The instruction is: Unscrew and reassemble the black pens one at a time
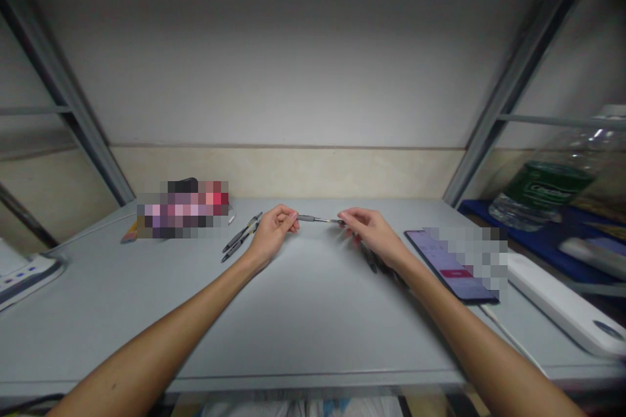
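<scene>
Above the middle of the grey desk, my left hand (272,233) pinches the rear of a grey pen barrel (306,217) between thumb and fingertips. A thin refill (323,220) extends from the barrel toward the right, in line with it. My right hand (374,232) is closed at the far end of that line, its thumb and fingers on a small dark piece (337,221) there. Left of my left hand lie assembled dark pens (239,238), side by side and partly hidden by it. Dark pen parts (368,257) show beneath my right hand, blurred and mostly covered.
A phone (452,267) with its screen lit lies at right, beside a long white device (562,303) and a white cable (513,339). A water bottle (548,186) stands on a blue shelf (474,212). At left are a blurred-out pile (183,212) and a power strip (29,277).
</scene>
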{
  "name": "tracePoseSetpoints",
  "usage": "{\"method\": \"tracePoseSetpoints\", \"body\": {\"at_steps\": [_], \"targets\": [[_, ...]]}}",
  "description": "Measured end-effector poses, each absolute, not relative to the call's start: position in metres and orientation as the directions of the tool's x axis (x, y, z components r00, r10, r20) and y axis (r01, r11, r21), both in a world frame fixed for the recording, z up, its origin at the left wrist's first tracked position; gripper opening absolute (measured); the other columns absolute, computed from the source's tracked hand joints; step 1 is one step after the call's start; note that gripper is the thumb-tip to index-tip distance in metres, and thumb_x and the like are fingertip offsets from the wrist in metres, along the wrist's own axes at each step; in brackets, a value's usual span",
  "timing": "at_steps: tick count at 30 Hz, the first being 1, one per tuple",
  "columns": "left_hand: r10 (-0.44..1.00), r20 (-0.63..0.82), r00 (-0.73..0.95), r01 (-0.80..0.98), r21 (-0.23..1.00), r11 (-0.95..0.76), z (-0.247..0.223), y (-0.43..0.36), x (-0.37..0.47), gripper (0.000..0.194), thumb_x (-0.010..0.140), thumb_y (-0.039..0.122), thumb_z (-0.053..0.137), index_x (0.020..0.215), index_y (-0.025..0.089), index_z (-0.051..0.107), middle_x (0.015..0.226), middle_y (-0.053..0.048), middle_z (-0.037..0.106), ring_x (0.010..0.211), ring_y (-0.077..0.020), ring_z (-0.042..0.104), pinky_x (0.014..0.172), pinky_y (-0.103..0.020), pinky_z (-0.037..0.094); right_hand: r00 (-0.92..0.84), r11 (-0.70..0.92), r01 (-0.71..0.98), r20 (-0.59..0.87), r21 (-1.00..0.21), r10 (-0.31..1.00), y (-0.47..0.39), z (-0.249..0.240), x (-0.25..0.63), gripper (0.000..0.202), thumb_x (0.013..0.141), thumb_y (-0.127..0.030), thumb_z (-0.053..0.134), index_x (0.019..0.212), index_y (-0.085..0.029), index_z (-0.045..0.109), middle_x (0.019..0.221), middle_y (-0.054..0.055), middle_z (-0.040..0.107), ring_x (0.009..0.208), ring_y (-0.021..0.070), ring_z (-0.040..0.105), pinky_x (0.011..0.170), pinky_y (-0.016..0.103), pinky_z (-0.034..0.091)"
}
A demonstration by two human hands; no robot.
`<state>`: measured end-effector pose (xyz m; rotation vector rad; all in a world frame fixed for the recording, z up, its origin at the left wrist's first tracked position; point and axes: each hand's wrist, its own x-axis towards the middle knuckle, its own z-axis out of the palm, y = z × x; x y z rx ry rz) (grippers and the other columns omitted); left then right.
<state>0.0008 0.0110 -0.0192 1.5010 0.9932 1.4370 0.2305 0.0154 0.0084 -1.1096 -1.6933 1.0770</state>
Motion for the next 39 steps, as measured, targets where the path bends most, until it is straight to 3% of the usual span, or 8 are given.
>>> {"method": "tracePoseSetpoints", "body": {"at_steps": [3,5,10,16,22,28,34,39], "targets": [[0.935,0.353,0.034,-0.01,0.936,-0.353,-0.019,0.0112,0.0003,0.027,0.078,0.042,0.061,0.078,0.015,0.055,0.063,0.0,0.059,0.061,-0.0105,0.054,0.064,-0.023,0.043,-0.309,0.135,0.279,0.044,-0.951,0.95,0.0147,0.0076,0.2301,0.045,0.082,-0.054,0.047,0.074,-0.013,0.063,0.06,0.004,0.058,0.046,0.01,0.048,0.039,0.021,0.035],[0.936,0.351,0.031,-0.016,0.937,-0.35,-0.0191,0.0113,-0.0001,0.027,0.078,0.041,0.061,0.078,0.015,0.055,0.064,0.0,0.059,0.061,-0.0104,0.054,0.064,-0.023,0.043,-0.338,0.16,0.269,0.062,-0.95,0.939,0.0151,0.0067,0.231,0.038,0.079,-0.05,0.054,0.072,-0.013,0.062,0.055,0.001,0.054,0.044,0.0087,0.045,0.039,0.02,0.034],[0.945,0.326,0.038,-0.049,0.945,-0.324,-0.0211,0.0124,-0.0003,0.025,0.078,0.039,0.061,0.076,0.015,0.056,0.062,0.001,0.059,0.06,-0.0093,0.053,0.064,-0.022,0.042,-0.319,0.261,0.18,0.195,-0.948,0.927,0.0155,0.0071,0.2326,0.033,0.068,-0.04,0.069,0.09,-0.017,0.06,0.068,0.0,0.056,0.054,0.0103,0.05,0.043,0.02,0.041],[0.948,0.317,0.043,-0.09,0.946,-0.312,-0.0242,0.0144,-0.0005,0.023,0.078,0.037,0.062,0.077,0.015,0.055,0.063,0.001,0.059,0.059,-0.0087,0.052,0.064,-0.022,0.042,-0.326,0.133,0.211,0.058,-0.968,0.944,0.0152,0.0079,0.2317,0.04,0.082,-0.051,0.05,0.075,-0.012,0.06,0.061,0.003,0.056,0.047,0.0091,0.048,0.038,0.019,0.036],[0.951,0.31,0.017,-0.099,0.947,-0.306,-0.0243,0.0149,-0.0004,0.024,0.076,0.038,0.064,0.075,0.015,0.057,0.062,0.001,0.06,0.058,-0.0085,0.052,0.063,-0.021,0.041,-0.311,0.218,0.153,0.162,-0.964,0.936,0.0135,0.0093,0.2321,0.034,0.069,-0.04,0.069,0.092,-0.016,0.062,0.067,0.0,0.058,0.055,0.0101,0.051,0.042,0.018,0.041],[0.95,0.311,0.023,-0.095,0.947,-0.308,-0.0235,0.0135,0.001,0.023,0.076,0.036,0.063,0.076,0.015,0.057,0.062,0.0,0.06,0.059,-0.0089,0.052,0.063,-0.022,0.042,-0.297,0.111,0.212,0.044,-0.971,0.954,0.0133,0.0094,0.2312,0.039,0.08,-0.05,0.053,0.071,-0.013,0.061,0.057,0.003,0.056,0.046,0.0085,0.048,0.038,0.018,0.035],[0.95,0.312,0.019,-0.102,0.946,-0.308,-0.0245,0.0139,0.0003,0.022,0.077,0.036,0.063,0.077,0.015,0.056,0.062,0.001,0.06,0.059,-0.0086,0.052,0.064,-0.022,0.041,-0.299,0.191,0.111,0.15,-0.975,0.942,0.0147,0.0085,0.2325,0.032,0.072,-0.041,0.065,0.093,-0.017,0.061,0.076,0.003,0.062,0.06,0.012,0.057,0.042,0.019,0.042],[0.949,0.313,0.024,-0.085,0.947,-0.31,-0.0258,0.0143,0.0,0.022,0.078,0.036,0.062,0.077,0.015,0.056,0.063,0.0,0.06,0.059,-0.0087,0.052,0.064,-0.022,0.041,-0.309,0.122,0.151,0.07,-0.981,0.948,0.0158,0.0068,0.2324,0.033,0.077,-0.046,0.058,0.074,-0.013,0.061,0.064,0.004,0.06,0.052,0.0102,0.053,0.04,0.018,0.04]]}}
